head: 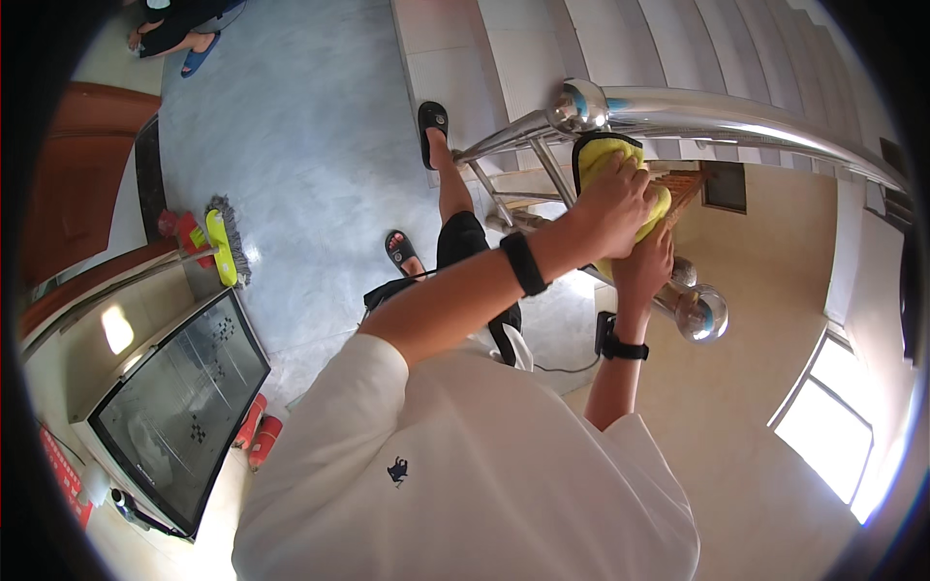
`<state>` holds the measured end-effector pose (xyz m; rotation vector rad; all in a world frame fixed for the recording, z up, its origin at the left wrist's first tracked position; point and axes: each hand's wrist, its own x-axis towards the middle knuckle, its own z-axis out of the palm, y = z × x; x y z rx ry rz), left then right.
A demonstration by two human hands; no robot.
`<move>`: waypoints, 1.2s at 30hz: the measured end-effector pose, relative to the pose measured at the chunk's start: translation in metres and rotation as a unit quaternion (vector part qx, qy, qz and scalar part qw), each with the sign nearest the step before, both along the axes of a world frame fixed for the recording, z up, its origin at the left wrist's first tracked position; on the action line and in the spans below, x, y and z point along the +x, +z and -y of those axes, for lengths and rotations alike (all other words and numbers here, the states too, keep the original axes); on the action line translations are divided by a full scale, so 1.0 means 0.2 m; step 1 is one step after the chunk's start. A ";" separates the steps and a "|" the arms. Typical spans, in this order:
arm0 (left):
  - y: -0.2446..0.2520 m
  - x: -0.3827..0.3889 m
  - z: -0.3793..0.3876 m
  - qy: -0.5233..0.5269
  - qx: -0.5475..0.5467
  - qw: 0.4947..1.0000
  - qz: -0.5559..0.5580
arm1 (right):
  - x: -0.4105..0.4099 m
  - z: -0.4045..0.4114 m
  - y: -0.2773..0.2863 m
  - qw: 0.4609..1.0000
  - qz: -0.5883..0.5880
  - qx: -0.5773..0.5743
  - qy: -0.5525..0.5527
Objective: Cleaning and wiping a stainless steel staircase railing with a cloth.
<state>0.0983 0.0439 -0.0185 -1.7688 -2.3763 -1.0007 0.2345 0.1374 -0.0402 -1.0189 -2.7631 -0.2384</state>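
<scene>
My left hand (616,207) grips a yellow microfiber cloth (597,154) with a black border, its fingers bent over the fabric. Just below it, my right hand (643,265) closes around the lower part of the same cloth. The cloth lies against a stainless steel stair railing, between a polished ball finial (577,107) above and another ball finial (701,312) below right. My hands and the cloth hide the metal beneath. From the upper ball, a thick handrail (719,109) curves away to the right. Black bands circle both wrists.
Pale stairs (603,43) rise behind the railing. At left are a mop (227,247) with a lime-green head, a glass-fronted cabinet (182,414), and red fire extinguishers (265,439). Another person's leg (182,43) shows at upper left. Wooden slats (679,192) lie beyond my hands.
</scene>
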 end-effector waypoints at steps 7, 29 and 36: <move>-0.09 -0.26 -0.17 -0.140 -0.102 0.983 -0.054 | -0.13 -0.11 0.22 0.967 0.063 -0.246 -0.005; -0.18 0.00 -0.05 0.083 0.164 0.983 0.003 | -0.19 0.00 0.13 0.995 -0.053 -0.076 0.036; 0.02 -0.33 -0.28 -0.151 -0.196 0.962 0.118 | -0.19 -0.29 0.14 0.874 0.050 -0.484 0.013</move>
